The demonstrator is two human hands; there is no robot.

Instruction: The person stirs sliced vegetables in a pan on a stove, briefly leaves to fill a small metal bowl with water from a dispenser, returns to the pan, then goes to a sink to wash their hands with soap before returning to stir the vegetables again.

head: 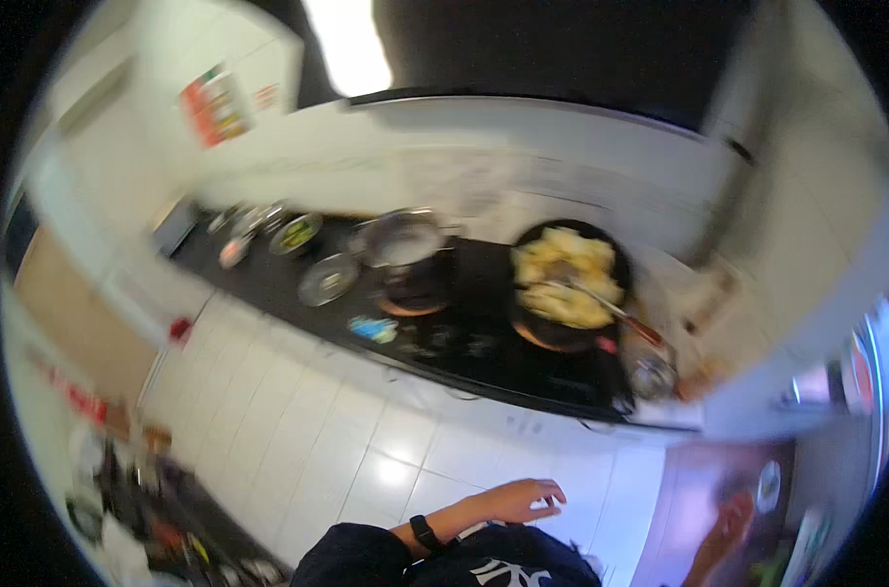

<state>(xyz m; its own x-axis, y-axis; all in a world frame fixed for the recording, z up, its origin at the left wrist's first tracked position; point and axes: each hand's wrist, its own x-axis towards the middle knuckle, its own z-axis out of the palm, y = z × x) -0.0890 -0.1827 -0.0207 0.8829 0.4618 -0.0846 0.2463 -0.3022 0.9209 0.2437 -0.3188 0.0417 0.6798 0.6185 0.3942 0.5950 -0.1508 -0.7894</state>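
My left hand, with a dark watch on the wrist, hangs in front of my body above the tiled floor. Its fingers are loosely bent and apart, with nothing in them. Far to the right, my right hand is blurred beside a small pale dish; contact or grip cannot be made out. Ahead, a black wok on the stove holds pale yellow pieces of food, perhaps cabbage. A spatula with a brown handle lies in the food, its handle reaching over the right rim.
Left of the wok stand a metal pot, a glass lid and a bowl of green food. A blue packet or cloth lies near the counter's front edge. A glass jar stands right of the stove. Cluttered shelving is at lower left.
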